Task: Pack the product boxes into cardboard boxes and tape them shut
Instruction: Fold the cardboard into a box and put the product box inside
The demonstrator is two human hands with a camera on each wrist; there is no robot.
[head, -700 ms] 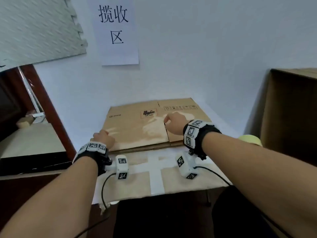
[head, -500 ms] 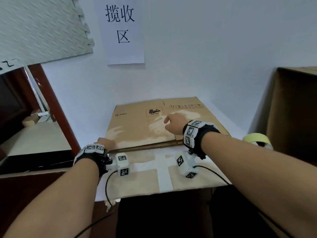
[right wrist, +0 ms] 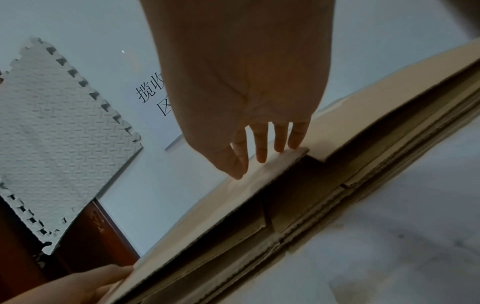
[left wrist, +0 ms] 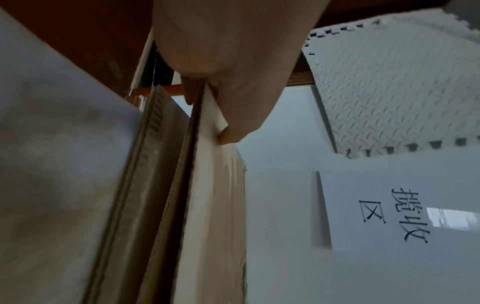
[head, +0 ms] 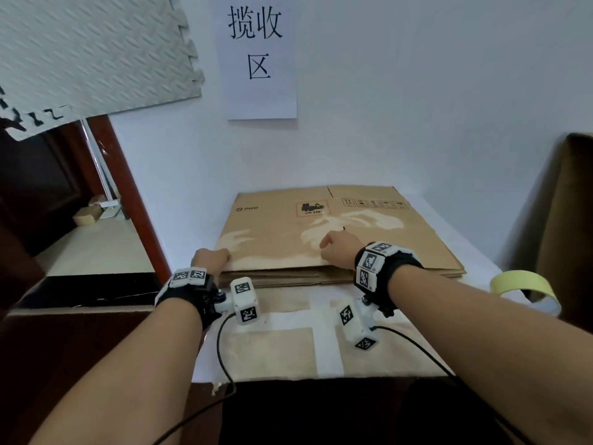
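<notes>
1. A grey foam mat [head: 93, 49] with interlocking edges hangs at the upper left, above a red-brown wooden frame [head: 128, 194] that stands off the left edge of the bench [head: 475, 252].
2. The left hand [head: 210, 260] is at the near left corner of the stack of flattened cardboard boxes [head: 337, 236]. In the left wrist view the fingers [left wrist: 189, 94] lie under the top sheet and the thumb lies on it, so the hand pinches the top sheet and holds its corner a little above the sheets below.
3. The stack of flattened cardboard boxes lies flat on the bench, toward its far edge and against the white wall. Printed marks and a "PICO" logo show on the top sheet.
4. A white paper sign [head: 258, 56] with black characters is fixed to the wall above the stack.
5. The right hand [head: 340, 248] rests on the top sheet near the stack's near edge, about midway along it. In the right wrist view the fingers [right wrist: 261, 144] are straight and slightly spread, their tips touching the edge of a flap. They grip nothing.
6. White tape strips [head: 324, 335] form a cross on the brown bench surface near its front edge, between the two wrists.
7. A roll of yellow tape [head: 523, 289] lies near the right edge of the bench, apart from the stack.
8. A tall brown cardboard box [head: 568, 220] stands at the far right, just beside the roll.
</notes>
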